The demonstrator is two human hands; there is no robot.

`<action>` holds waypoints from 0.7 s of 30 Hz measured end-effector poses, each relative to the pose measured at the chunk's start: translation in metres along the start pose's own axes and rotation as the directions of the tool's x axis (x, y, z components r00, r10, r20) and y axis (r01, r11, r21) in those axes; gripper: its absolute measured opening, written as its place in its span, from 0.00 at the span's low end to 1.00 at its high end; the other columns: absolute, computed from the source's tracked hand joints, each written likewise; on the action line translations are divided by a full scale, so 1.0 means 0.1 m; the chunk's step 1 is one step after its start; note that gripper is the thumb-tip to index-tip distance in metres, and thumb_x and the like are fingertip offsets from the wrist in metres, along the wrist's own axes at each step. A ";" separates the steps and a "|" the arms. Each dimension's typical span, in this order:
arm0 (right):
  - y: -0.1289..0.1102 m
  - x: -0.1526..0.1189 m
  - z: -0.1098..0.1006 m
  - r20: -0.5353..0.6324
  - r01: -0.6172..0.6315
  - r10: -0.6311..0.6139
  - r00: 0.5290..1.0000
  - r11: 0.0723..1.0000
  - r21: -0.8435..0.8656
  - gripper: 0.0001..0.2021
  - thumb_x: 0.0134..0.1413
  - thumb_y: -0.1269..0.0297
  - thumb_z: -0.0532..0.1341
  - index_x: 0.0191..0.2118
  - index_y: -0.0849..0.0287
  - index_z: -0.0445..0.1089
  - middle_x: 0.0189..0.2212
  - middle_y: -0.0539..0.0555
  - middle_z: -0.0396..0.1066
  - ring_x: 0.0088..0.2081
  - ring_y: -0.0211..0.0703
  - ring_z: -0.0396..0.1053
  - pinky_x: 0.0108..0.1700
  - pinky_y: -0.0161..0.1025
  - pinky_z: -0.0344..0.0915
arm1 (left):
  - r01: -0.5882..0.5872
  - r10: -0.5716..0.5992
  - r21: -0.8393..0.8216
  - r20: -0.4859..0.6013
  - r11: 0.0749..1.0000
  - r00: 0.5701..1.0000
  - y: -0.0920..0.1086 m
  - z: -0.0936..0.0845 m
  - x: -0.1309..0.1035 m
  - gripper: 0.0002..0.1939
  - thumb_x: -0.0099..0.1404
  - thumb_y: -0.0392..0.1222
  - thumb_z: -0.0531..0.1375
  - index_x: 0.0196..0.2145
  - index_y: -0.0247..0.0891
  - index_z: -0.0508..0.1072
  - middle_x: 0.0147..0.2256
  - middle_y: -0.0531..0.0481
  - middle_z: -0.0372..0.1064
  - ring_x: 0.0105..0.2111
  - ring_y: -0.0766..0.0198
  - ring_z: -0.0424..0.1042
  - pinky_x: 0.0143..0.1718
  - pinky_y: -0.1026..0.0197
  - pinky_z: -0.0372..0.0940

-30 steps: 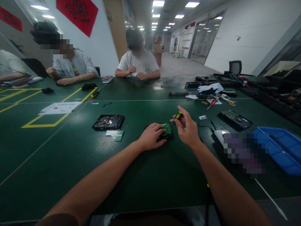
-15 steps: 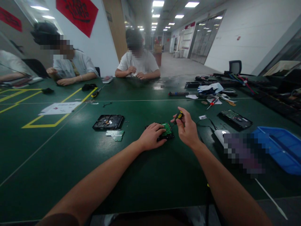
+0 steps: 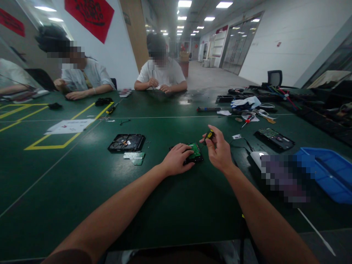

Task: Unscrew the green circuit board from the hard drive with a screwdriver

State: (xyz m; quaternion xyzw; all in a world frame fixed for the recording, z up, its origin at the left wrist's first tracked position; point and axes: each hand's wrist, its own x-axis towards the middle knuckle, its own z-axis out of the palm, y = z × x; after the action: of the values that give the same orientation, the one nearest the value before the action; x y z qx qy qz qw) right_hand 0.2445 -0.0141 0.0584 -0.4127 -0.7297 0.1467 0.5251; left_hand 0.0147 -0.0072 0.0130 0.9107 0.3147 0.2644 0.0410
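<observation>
Turned slightly since the earlier frame, the screwdriver sits at nearly the same place, while both hands keep their positions. Beneath everything spreads a dark green tabletop, and a blue tray lies well to the right of the hard drive, which is the landmark here. Left of that drive sits an open-topped black casing; farther off to its right lies another drive.

Across the drive's left part, the left hand rests with its grip spread, thumb along the near edge, probably to stop the drive from sliding or twisting. The right hand, raised beside the drive's right edge, has its grip pinching the screwdriver's handle between thumb and fingers, apparently for fine turning. The thin shaft slants down towards the drive; its tip is too small to make out.

Black at the rim, the drive lies flat, its bright green circuit board facing up, partly covered by fingers. Tiny specks, possibly screws, are scattered to its left.
</observation>
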 end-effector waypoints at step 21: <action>0.04 -0.01 0.02 -0.046 -0.006 0.006 0.999 1.000 0.000 0.25 0.70 0.59 0.58 0.69 0.47 0.57 0.51 0.57 0.76 0.44 0.47 0.81 0.53 0.53 0.78 | -0.003 0.003 0.004 -0.008 1.000 1.000 0.01 -0.01 0.00 0.22 0.68 0.51 0.64 0.55 0.40 0.72 0.56 0.40 0.70 0.57 0.47 0.68 0.61 0.40 0.65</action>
State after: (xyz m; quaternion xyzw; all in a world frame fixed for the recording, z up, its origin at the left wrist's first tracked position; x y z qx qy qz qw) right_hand 0.2443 -0.0122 0.0539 -0.4183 -0.7162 0.1386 0.5411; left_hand 0.0150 -0.0082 0.0144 0.9103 0.3139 0.2675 0.0373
